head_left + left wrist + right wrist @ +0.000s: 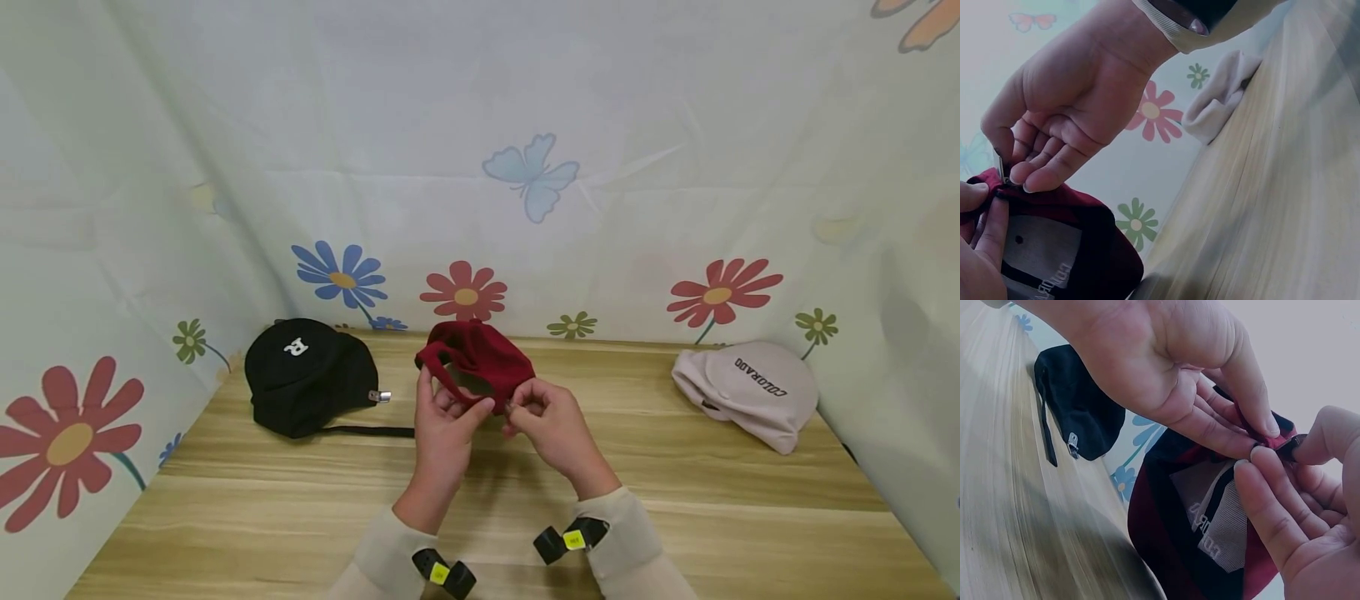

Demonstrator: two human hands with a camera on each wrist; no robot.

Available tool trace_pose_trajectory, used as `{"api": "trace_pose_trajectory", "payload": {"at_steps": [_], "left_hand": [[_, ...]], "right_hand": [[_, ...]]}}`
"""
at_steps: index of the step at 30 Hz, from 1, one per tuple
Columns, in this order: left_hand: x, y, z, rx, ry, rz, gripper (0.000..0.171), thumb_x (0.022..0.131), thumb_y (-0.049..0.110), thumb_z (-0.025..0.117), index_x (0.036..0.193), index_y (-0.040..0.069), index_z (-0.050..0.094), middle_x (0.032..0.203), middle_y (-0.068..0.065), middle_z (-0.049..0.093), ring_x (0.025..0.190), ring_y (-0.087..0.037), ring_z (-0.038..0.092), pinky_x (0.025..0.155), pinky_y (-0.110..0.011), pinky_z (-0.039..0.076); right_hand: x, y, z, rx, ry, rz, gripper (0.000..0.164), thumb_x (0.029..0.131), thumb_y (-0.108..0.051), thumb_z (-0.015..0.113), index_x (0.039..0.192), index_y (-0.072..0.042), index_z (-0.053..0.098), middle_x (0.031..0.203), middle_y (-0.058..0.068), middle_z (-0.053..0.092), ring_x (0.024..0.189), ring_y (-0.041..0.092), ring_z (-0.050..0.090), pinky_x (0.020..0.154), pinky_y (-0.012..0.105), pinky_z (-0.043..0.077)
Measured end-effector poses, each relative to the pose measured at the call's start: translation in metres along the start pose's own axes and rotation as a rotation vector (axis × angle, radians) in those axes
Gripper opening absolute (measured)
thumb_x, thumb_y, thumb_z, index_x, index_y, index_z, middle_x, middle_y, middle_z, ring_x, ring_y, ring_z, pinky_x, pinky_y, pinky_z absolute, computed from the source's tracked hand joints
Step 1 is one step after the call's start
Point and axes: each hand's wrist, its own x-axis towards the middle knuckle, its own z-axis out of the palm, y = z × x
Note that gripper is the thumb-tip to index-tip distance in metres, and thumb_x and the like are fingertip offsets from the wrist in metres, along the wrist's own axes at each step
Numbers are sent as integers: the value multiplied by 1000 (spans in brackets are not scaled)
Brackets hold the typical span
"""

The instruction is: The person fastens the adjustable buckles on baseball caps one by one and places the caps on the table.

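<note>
A dark red cap [491, 354] is held above the table, its back opening turned toward me. My left hand [445, 429] grips the edge by that opening, thumb on top and fingers beneath. At the right end of the strap, my right hand [558, 429] pinches a small metal buckle [1001, 169] between thumb and forefinger. In the right wrist view, both hands' fingertips meet at the red strap [1266, 439]. Inside the cap shows a pale lining panel [1225, 531] with lettering, partly hidden by fingers.
On the left of the wooden table [300, 517] lies a black cap [307, 375], its metal buckle undone and its strap [367, 431] trailing right. A pale cap [750, 392] lettered COLORADO lies at the right. Behind hangs a flowered cloth [420, 167].
</note>
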Motion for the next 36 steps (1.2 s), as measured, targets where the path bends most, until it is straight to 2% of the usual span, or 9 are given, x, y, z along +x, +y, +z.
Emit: {"api": "trace_pose_trajectory", "payload": {"at_steps": [7,12,19,25,28,32,36], "left_hand": [[0,2,-1,-4,5,2,94,78,0,78,148,36,28,92,-5,57,83,-16,62,76,-26,58],[0,4,0,-14,14,-14,94,78,-2,77,148,38,28,94,-8,56,81,-15,61,75,-26,58],[-1,5,1,-14,6,-16,95,77,-1,78,149,36,27,94,-5,58,84,-17,63,76,-27,58],[-3,5,2,-40,0,-24,93,78,1,78,148,38,28,100,-8,65,94,-21,68,81,-30,59],[-3,6,2,-68,-7,-20,91,79,1,77,147,38,29,97,-8,64,91,-22,68,80,-32,59],[-2,6,3,-110,-16,-21,89,80,-1,75,147,37,29,95,-10,63,85,-23,67,76,-35,60],[-2,7,3,-129,0,-44,89,81,-2,74,147,37,29,98,-11,63,87,-23,68,76,-35,60]], "right_hand": [[-1,0,-4,39,-20,-15,15,91,-12,65,93,2,60,85,19,67,73,23,71,78,31,59],[-1,-2,-5,11,-24,-16,16,89,-15,70,91,0,65,84,13,68,73,25,71,76,31,59],[-2,-6,-6,-93,-25,-38,7,88,-7,66,86,-3,62,73,10,65,67,26,67,66,31,55],[-10,-27,-5,-145,-44,-50,4,86,2,57,82,0,56,70,17,64,71,38,67,57,25,49],[-11,-29,-5,-141,-46,-51,7,84,4,56,81,-2,55,71,18,64,72,41,67,57,24,50],[-7,-18,-6,-127,-39,-58,11,84,5,56,80,-5,54,70,13,64,68,31,68,60,26,54],[-2,-6,-8,-65,-56,-41,4,89,-2,60,86,-1,58,76,12,64,67,22,68,67,30,58]]}}
